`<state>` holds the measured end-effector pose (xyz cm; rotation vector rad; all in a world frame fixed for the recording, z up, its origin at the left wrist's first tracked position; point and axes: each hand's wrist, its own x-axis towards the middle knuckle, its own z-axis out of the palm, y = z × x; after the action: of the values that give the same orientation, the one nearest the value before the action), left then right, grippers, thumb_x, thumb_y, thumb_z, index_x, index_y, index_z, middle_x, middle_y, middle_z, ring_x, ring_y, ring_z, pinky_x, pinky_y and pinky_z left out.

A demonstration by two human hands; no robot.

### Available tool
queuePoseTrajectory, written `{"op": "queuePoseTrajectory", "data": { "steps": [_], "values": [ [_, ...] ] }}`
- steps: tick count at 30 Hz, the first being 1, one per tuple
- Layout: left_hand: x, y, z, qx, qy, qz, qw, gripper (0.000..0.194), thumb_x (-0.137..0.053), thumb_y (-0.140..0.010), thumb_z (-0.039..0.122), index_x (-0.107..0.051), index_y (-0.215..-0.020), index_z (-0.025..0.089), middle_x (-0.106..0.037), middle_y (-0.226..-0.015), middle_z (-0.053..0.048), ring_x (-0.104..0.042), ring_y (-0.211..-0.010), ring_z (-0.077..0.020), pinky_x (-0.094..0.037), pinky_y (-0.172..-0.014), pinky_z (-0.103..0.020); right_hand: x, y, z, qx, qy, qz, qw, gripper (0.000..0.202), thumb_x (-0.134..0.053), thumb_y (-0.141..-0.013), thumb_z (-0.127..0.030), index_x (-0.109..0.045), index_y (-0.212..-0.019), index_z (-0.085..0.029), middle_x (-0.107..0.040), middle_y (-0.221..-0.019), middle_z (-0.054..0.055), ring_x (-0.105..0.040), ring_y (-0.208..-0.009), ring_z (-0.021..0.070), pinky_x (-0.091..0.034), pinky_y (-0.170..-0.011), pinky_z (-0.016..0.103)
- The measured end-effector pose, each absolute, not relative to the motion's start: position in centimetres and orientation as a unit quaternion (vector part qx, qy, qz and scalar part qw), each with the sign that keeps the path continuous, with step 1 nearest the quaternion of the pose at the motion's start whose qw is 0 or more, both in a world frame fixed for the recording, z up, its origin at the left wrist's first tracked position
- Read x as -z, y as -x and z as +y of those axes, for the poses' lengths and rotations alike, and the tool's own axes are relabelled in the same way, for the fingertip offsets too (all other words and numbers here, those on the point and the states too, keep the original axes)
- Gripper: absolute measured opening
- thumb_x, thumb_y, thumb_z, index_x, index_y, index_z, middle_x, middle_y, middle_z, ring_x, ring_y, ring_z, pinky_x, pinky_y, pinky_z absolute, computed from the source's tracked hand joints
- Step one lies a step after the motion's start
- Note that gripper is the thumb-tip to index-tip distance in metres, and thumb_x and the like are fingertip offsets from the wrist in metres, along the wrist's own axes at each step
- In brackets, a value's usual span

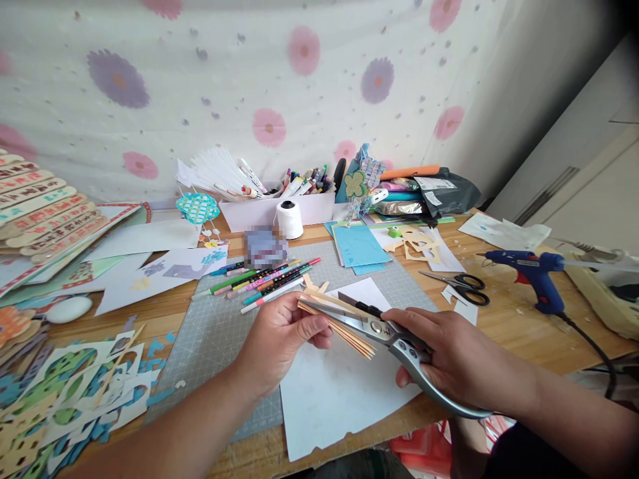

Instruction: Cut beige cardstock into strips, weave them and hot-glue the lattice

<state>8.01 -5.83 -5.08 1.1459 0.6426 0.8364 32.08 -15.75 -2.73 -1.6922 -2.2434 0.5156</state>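
My left hand point(287, 332) pinches a stack of pleated tan paper point(352, 338) between thumb and fingers, its folded edges fanning out at the lower right. My right hand point(439, 349) is wrapped round the handles of large silver scissors point(412, 359). Their blades are parted and reach left across the top of the pleated paper, close to my left fingertips. Whether the blades touch the paper I cannot tell. Below both hands lies a white sheet of paper point(344, 406) over the grey cutting mat point(200, 359). Small tan paper strips point(315, 286) show just behind my left hand.
Several markers point(269, 279) lie behind my left hand. A white thread spool point(289, 221) stands beyond them. To the right are black-handled scissors point(469, 289) and a blue glue gun point(536, 269) with its cord. Paper offcuts point(74, 392) heap at the left.
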Motion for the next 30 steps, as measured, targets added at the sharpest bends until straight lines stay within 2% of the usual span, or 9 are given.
{"op": "queuePoseTrajectory", "data": {
  "steps": [5, 7, 10, 15, 20, 22, 26, 30],
  "values": [
    [5.1, -8.1, -5.6, -0.388, -0.510, 0.301, 0.706, 0.025, -0.086, -0.069, 0.033, -0.071, -0.078, 0.016, -0.071, -0.068, 0.000, -0.067, -0.059, -0.0112, -0.056, -0.056, -0.019, 1.7, -32.2, -15.7, -0.302, 0.591, -0.725, 0.181, 0.034, -0.065, -0.083, -0.043, -0.062, -0.108, -0.020, -0.071, -0.106, 0.008, -0.067, -0.090, 0.0246, -0.052, -0.076, 0.032],
    [4.9, -8.1, -5.5, -0.398, -0.504, 0.302, 0.705, 0.026, -0.086, -0.069, 0.034, -0.071, -0.079, 0.016, -0.072, -0.071, 0.000, -0.067, -0.060, -0.0110, -0.056, -0.057, -0.020, 1.5, -32.6, -15.8, -0.317, 0.596, -0.713, 0.188, 0.040, -0.064, -0.082, -0.046, -0.061, -0.113, -0.021, -0.071, -0.109, 0.009, -0.067, -0.094, 0.0267, -0.053, -0.078, 0.034],
    [4.5, -8.1, -5.4, -0.420, -0.491, 0.294, 0.705, 0.029, -0.086, -0.068, 0.037, -0.070, -0.081, 0.018, -0.071, -0.070, 0.002, -0.066, -0.060, -0.0105, -0.056, -0.059, -0.020, 1.4, -33.4, -15.9, -0.266, 0.599, -0.731, 0.191, 0.056, -0.063, -0.081, -0.050, -0.055, -0.127, -0.019, -0.068, -0.116, 0.012, -0.067, -0.098, 0.0300, -0.054, -0.081, 0.040],
    [4.0, -7.8, -4.9, -0.450, -0.465, 0.255, 0.718, 0.026, -0.085, -0.071, 0.033, -0.070, -0.087, 0.020, -0.070, -0.068, 0.002, -0.066, -0.062, -0.0107, -0.054, -0.062, -0.020, 1.1, -35.6, -16.5, -0.153, 0.601, -0.770, 0.149, 0.054, -0.056, -0.087, -0.050, -0.050, -0.132, -0.020, -0.068, -0.117, 0.013, -0.069, -0.094, 0.0305, -0.057, -0.077, 0.045],
    [3.9, -7.3, -4.1, -0.463, -0.467, 0.220, 0.720, 0.020, -0.083, -0.073, 0.029, -0.072, -0.088, 0.020, -0.068, -0.068, 0.001, -0.064, -0.062, -0.0110, -0.055, -0.064, -0.022, 0.8, -37.7, -17.7, -0.012, 0.581, -0.804, 0.127, 0.061, -0.065, -0.083, -0.049, -0.049, -0.134, -0.020, -0.064, -0.128, 0.016, -0.068, -0.103, 0.0359, -0.059, -0.077, 0.047],
    [3.8, -7.2, -3.9, -0.469, -0.470, 0.213, 0.717, 0.019, -0.083, -0.074, 0.028, -0.072, -0.087, 0.020, -0.068, -0.068, 0.001, -0.064, -0.062, -0.0109, -0.055, -0.065, -0.022, 0.8, -38.1, -18.0, 0.007, 0.581, -0.803, 0.128, 0.062, -0.067, -0.081, -0.048, -0.050, -0.134, -0.021, -0.064, -0.127, 0.015, -0.067, -0.102, 0.0373, -0.059, -0.076, 0.048],
    [3.8, -7.1, -3.8, -0.468, -0.474, 0.212, 0.715, 0.020, -0.084, -0.072, 0.028, -0.073, -0.087, 0.021, -0.069, -0.068, 0.001, -0.064, -0.062, -0.0107, -0.056, -0.065, -0.022, 1.0, -38.4, -18.2, 0.011, 0.594, -0.798, 0.098, 0.057, -0.065, -0.082, -0.045, -0.050, -0.133, -0.024, -0.068, -0.116, 0.013, -0.069, -0.093, 0.0370, -0.058, -0.066, 0.047],
    [3.8, -7.3, -3.9, -0.468, -0.466, 0.216, 0.719, 0.020, -0.084, -0.071, 0.027, -0.073, -0.086, 0.020, -0.068, -0.066, 0.001, -0.063, -0.060, -0.0100, -0.056, -0.064, -0.021, 1.3, -38.6, -18.2, 0.025, 0.600, -0.794, 0.098, 0.056, -0.065, -0.082, -0.039, -0.048, -0.133, -0.025, -0.066, -0.115, 0.014, -0.068, -0.095, 0.0379, -0.057, -0.067, 0.048]
  ]
}}
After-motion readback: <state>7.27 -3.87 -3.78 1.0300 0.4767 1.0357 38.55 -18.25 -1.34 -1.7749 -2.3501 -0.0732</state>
